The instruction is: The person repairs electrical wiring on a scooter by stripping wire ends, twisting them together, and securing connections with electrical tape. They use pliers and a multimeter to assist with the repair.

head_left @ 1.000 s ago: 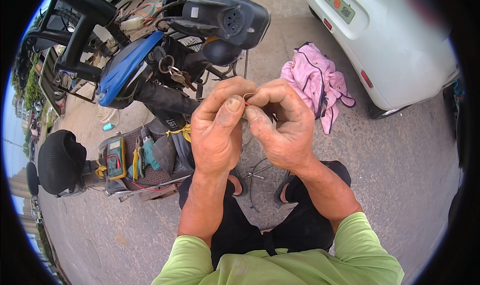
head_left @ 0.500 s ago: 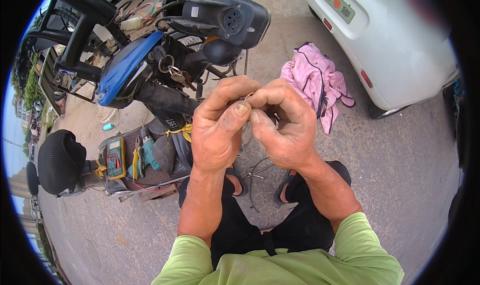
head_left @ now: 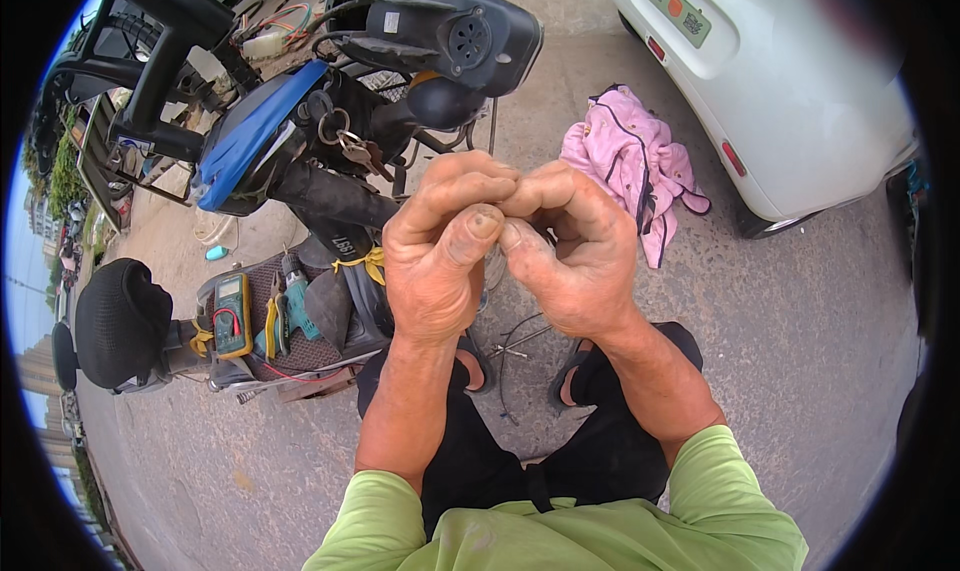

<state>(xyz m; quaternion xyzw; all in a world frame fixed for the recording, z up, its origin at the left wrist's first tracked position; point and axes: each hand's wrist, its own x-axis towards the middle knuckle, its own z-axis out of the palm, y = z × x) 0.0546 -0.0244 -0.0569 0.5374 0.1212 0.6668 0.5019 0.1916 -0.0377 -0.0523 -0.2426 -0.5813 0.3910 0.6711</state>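
Observation:
Fingertip to fingertip, my left hand (head_left: 440,251) and my right hand (head_left: 575,251) meet in front of me above my knees. Both are closed in a pinch, thumbs against curled forefingers. Whatever lies between the tips is too small and too covered to name. Beyond my left hand stands an electric scooter's steering column (head_left: 330,193), with a bunch of keys (head_left: 358,153) hanging from it. On the scooter's footboard, left of my left forearm, lie a multimeter (head_left: 232,316), yellow-handled pliers (head_left: 271,329) and a teal power drill (head_left: 299,306).
A pink garment (head_left: 628,161) with dark trim lies crumpled on the concrete ahead to the right. Past it is parked a white car (head_left: 800,101). Between my feet, a thin dark cable (head_left: 503,371) lies on the ground. A black scooter seat (head_left: 125,323) juts out at left.
My fingertips have shifted slightly and closed together, covering a thin strand that showed between them before. The hands otherwise stay in nearly the same place.

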